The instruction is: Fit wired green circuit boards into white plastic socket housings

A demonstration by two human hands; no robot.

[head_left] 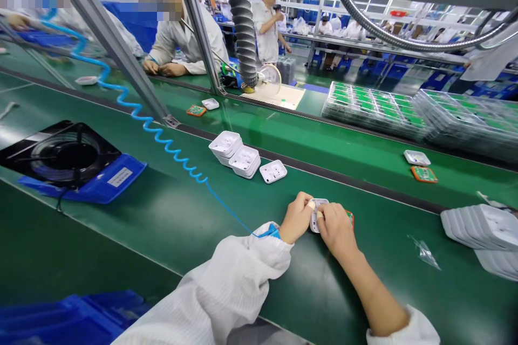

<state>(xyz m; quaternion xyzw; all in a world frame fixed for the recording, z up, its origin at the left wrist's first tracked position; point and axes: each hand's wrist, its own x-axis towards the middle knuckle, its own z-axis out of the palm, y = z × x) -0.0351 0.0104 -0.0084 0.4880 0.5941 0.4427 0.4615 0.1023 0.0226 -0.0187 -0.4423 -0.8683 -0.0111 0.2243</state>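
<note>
A small white plastic housing [314, 225] lies on the green work surface between my hands. My left hand [297, 219] is closed on its left edge, a blue wrist strap [270, 232] at the cuff. My right hand [336, 228] is bent over the housing from the right, its fingers closed and pressed against it. Pale covers sit on a digit of each hand. Partly hidden behind the right hand is a green and orange circuit board [350, 219]. Whether anything small is between my fingertips cannot be made out.
White housings [244, 159] stand stacked ahead, one loose housing [273, 171] beside them. More stacked housings [485, 226] are at right, near a clear plastic scrap [427, 253]. A blue coiled cord [162, 140] crosses left, by a black fan [73, 153]. Co-workers sit opposite.
</note>
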